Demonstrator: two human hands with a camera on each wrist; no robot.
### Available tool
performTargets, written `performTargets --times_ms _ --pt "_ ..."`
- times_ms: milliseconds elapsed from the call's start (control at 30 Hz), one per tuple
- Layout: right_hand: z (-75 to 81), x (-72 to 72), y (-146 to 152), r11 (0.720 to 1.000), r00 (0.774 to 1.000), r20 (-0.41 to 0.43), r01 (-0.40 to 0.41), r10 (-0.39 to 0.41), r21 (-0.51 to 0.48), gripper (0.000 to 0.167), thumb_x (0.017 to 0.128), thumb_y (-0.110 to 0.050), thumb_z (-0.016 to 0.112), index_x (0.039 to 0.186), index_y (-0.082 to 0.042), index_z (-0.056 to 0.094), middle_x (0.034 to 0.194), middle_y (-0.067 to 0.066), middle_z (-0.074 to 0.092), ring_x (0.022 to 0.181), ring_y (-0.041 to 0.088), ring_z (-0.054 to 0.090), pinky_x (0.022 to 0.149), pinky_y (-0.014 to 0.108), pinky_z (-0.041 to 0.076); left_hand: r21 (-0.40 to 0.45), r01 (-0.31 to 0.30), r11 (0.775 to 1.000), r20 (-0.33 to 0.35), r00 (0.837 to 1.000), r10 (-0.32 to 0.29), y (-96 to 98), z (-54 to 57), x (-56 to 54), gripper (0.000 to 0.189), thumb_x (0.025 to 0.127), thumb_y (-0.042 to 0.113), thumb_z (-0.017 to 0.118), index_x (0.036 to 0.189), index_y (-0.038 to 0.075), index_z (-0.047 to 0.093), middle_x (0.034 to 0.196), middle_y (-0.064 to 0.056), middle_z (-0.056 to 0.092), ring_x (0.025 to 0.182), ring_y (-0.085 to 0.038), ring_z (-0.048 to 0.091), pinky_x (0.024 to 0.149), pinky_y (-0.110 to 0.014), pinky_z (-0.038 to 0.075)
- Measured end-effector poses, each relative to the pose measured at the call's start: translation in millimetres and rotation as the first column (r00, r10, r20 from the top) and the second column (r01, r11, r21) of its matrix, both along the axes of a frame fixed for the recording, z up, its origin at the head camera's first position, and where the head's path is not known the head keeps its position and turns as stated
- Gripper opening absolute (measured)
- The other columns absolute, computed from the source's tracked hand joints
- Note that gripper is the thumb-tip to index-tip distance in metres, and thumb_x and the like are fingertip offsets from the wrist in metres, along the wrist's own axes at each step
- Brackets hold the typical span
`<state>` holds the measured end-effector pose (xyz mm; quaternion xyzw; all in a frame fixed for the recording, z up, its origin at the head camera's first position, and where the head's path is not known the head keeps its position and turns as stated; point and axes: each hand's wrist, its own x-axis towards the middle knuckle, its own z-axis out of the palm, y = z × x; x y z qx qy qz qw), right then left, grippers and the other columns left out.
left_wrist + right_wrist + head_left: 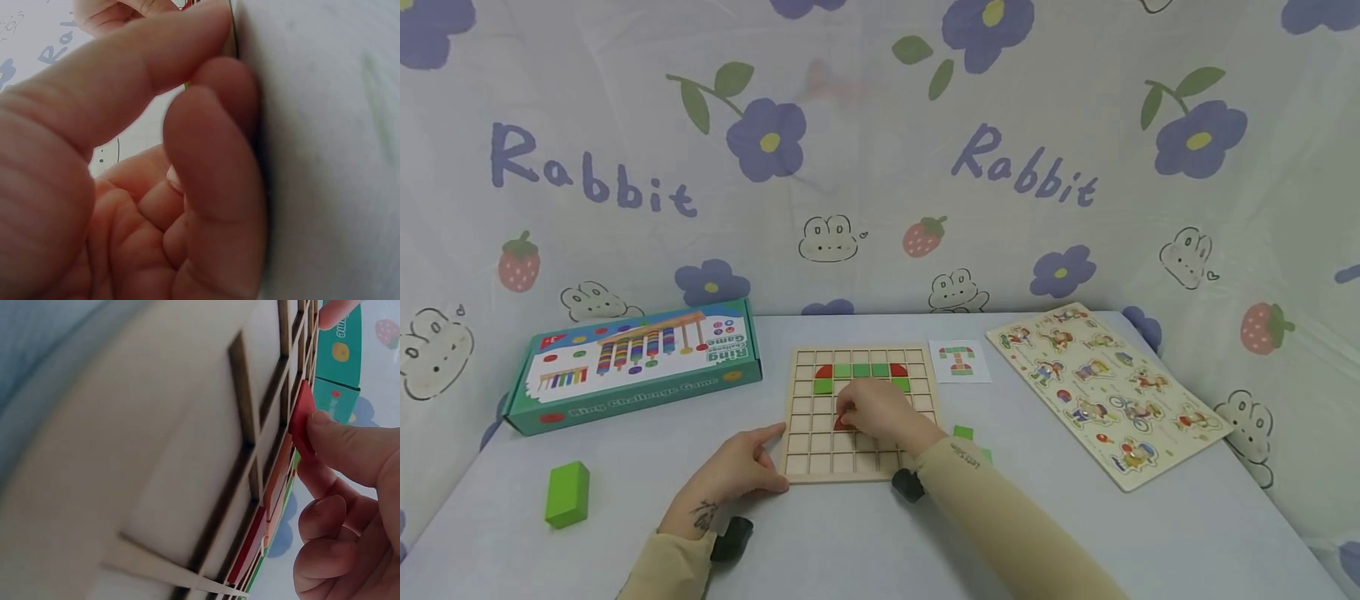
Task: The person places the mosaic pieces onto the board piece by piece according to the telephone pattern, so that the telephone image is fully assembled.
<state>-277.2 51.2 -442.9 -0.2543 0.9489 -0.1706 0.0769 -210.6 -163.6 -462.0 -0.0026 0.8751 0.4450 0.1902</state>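
A wooden grid board (pixel 797 446) lies mid-table, with red and green tiles in its upper rows. Between thumb and fingers my right hand (pixel 880 412) pinches a red tile (pixel 302 422) with a curved edge, tilted over the grid's middle cells. Orange (pixel 279 475) and red (pixel 249 544) tiles sit in cells near it; in the head view the hand hides part of that area. My left hand (pixel 737 467) touches the board's left side, index finger stretched to the edge and thumb at the near corner. Its other fingers are curled in.
A pattern card (pixel 961 361) lies right of the board. Green tiles (pixel 963 432) are partly behind the right sleeve. Left are a green block (pixel 567 494) and a Ring Challenge Game box (pixel 640 367); far right lies a picture puzzle board (pixel 1105 392).
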Motion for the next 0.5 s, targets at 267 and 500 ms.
performTargets --times_ms 267,500 --pt "-5.9 -1.5 0.2 1.000 0.999 0.024 0.028 -0.028 -0.013 0.009 0.087 -0.016 0.063 0.087 -0.019 0.072 0.093 -0.006 0.065 0.086 0.010 0.056 0.075 0.028 0.046 0.008 -0.002 1.000 -0.002 1.000 0.002 -1.0 -1.5 -1.4 0.082 0.066 0.003 0.079 0.139 0.011 0.042 0.058 -0.002 0.053 0.050 -0.012 0.043 0.049 -0.026 0.033" --pt "13.7 9.1 24.6 0.960 0.989 0.066 0.145 -0.133 -0.240 0.021 0.087 -0.018 0.062 0.107 -0.013 0.066 0.100 0.000 0.062 0.081 0.014 0.055 0.069 0.031 0.045 0.013 -0.004 1.000 -0.003 1.000 0.004 -1.2 -2.5 -1.7 0.082 0.066 0.003 0.078 0.139 0.010 0.042 0.058 -0.002 0.052 0.049 -0.012 0.042 0.048 -0.025 0.033"
